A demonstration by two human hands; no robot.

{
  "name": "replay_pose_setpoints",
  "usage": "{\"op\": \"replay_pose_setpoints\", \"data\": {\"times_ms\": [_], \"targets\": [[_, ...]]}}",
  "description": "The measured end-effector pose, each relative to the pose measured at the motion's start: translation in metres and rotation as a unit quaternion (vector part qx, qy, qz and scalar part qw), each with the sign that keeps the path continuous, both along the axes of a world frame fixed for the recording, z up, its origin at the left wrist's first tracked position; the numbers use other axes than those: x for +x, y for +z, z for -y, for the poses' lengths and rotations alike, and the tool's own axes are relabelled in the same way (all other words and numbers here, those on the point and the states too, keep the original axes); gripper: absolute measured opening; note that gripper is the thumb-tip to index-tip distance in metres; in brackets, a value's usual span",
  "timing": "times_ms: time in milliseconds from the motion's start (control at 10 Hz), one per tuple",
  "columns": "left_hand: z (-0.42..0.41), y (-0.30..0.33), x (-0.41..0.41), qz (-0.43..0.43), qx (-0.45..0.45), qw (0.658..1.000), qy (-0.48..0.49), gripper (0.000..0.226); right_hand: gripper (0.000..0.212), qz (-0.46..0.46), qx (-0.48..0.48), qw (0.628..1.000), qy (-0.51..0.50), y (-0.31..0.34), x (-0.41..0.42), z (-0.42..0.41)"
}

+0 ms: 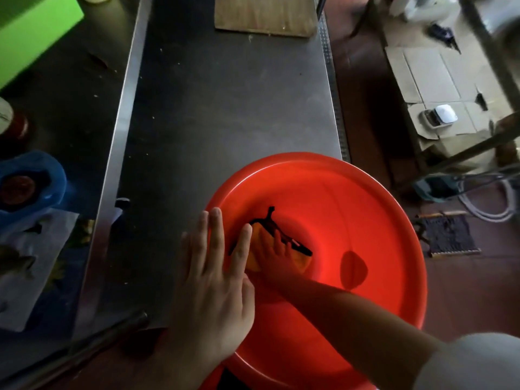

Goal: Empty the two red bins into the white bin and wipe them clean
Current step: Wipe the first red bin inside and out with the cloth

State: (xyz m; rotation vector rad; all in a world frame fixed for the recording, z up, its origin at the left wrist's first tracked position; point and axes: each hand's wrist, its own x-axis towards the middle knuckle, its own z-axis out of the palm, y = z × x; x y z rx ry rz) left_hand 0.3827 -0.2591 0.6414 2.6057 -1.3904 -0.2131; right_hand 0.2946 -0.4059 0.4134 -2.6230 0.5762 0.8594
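A large round red bin [351, 198] sits at the near right end of the steel table, hanging partly over its edge. My left hand [213, 277] lies flat with straight fingers on the bin's left rim. Inside the bin, my right hand [274, 256] presses an orange cloth [254, 263] with a dark trim against the bottom. A dark leaf-shaped scrap or shadow [353, 270] shows on the bin's floor to the right of the cloth. No white bin and no second red bin are in view.
The steel table [225, 108] stretches away, with a wooden board [264, 15] at its far end. At the left are a green box [31, 35], a blue bag [31, 181] and papers. Cardboard boxes [439, 88] and a dark mat [450, 235] lie on the floor to the right.
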Motion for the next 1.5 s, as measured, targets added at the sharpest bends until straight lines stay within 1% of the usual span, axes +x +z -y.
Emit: {"op": "replay_pose_setpoints", "data": {"times_ms": [100, 200, 300, 400, 500, 600, 700, 800, 900, 1000, 1100, 1200, 1300, 1400, 1500], "targets": [[0.000, 0.000, 0.000, 0.002, 0.007, 1.000, 0.000, 0.074, 0.091, 0.037, 0.026, 0.999, 0.027, 0.002, 0.012, -0.020], [-0.001, 0.000, 0.001, -0.003, 0.009, 1.000, 0.004, 0.073, 0.080, 0.012, -0.009, 0.998, 0.068, 0.001, 0.010, -0.005], [-0.003, 0.000, 0.002, 0.000, 0.017, 1.000, 0.009, 0.072, 0.077, -0.022, -0.034, 0.997, 0.065, 0.004, 0.005, 0.034], [-0.003, 0.000, 0.003, 0.002, 0.023, 1.000, 0.012, 0.071, 0.073, -0.041, -0.043, 0.998, -0.002, 0.008, -0.008, 0.063], [0.000, -0.001, 0.001, -0.003, 0.028, 0.999, 0.017, 0.070, 0.076, -0.048, -0.007, 0.997, -0.061, 0.010, -0.007, 0.063], [0.003, -0.002, 0.000, -0.011, 0.031, 0.999, 0.020, 0.070, 0.078, -0.039, 0.046, 0.994, -0.092, 0.012, 0.001, 0.025], [0.005, -0.002, 0.000, -0.011, 0.044, 0.999, 0.028, 0.069, 0.071, -0.007, 0.042, 0.998, -0.036, 0.010, 0.001, -0.026], [0.001, -0.002, 0.000, -0.005, 0.048, 0.999, 0.024, 0.070, 0.069, -0.050, 0.030, 0.996, 0.062, 0.010, -0.005, -0.012], [-0.002, -0.001, 0.000, 0.001, 0.045, 0.999, 0.014, 0.071, 0.060, -0.068, 0.007, 0.997, 0.034, 0.019, -0.025, 0.038], [-0.001, 0.001, 0.000, 0.003, 0.045, 0.999, 0.020, 0.070, 0.061, -0.091, 0.009, 0.993, -0.077, 0.024, -0.033, 0.045], [0.004, 0.003, -0.001, 0.002, 0.053, 0.998, 0.024, 0.069, 0.076, -0.115, 0.064, 0.989, -0.068, 0.026, -0.019, 0.005], [0.003, 0.002, -0.001, 0.006, 0.058, 0.998, 0.024, 0.069, 0.073, -0.131, 0.049, 0.990, 0.009, 0.021, -0.015, -0.025], [0.000, 0.002, 0.001, 0.011, 0.064, 0.998, 0.019, 0.070, 0.062, -0.149, 0.026, 0.981, 0.122, 0.031, -0.020, -0.017], [0.000, 0.005, 0.001, 0.017, 0.067, 0.998, 0.005, 0.071, 0.053, -0.157, 0.044, 0.970, 0.181, 0.050, -0.040, 0.018], [-0.003, 0.005, 0.001, 0.016, 0.059, 0.998, -0.001, 0.071, 0.055, -0.184, 0.019, 0.970, 0.155, 0.070, -0.053, 0.046]]}}
